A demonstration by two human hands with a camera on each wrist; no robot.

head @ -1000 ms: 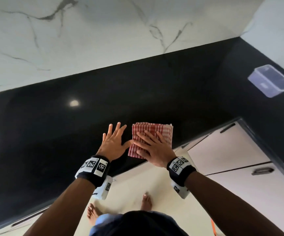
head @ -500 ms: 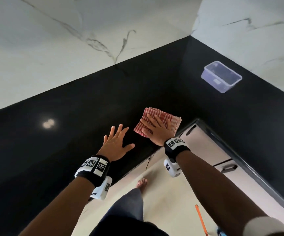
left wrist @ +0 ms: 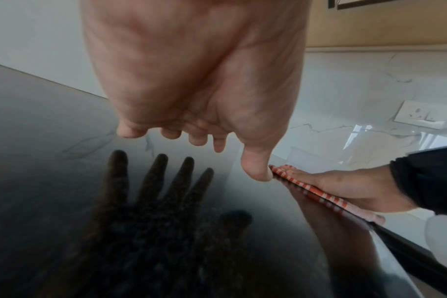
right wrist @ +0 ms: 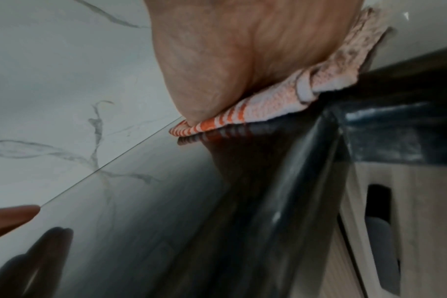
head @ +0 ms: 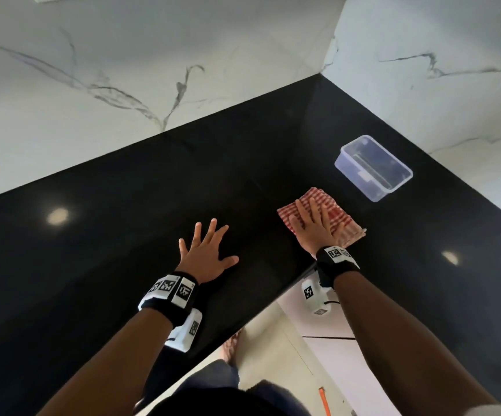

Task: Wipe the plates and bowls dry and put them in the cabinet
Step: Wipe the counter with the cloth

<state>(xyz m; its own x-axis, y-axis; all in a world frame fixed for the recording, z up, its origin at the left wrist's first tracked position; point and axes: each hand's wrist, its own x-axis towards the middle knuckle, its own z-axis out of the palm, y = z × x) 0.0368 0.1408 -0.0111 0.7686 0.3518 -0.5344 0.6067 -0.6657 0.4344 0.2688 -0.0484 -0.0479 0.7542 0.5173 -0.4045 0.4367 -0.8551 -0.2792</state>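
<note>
Right hand (head: 313, 226) presses flat on the folded checked cloth (head: 337, 213) at the surface's (head: 123, 235) near edge, hiding its middle. Left hand (head: 205, 255) hovers spread, holding nothing. Clear plastic container (head: 373, 168) sits far right.

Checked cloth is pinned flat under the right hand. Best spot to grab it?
Likely the checked cloth corner overhanging the counter edge by the right hand wrist: pinch from the cabinet side, thumb underneath. Elsewhere it lies flat on the stone.

No readable text or numbers; the wrist bands (head: 171, 291) carry only black-and-white marker codes.
</note>
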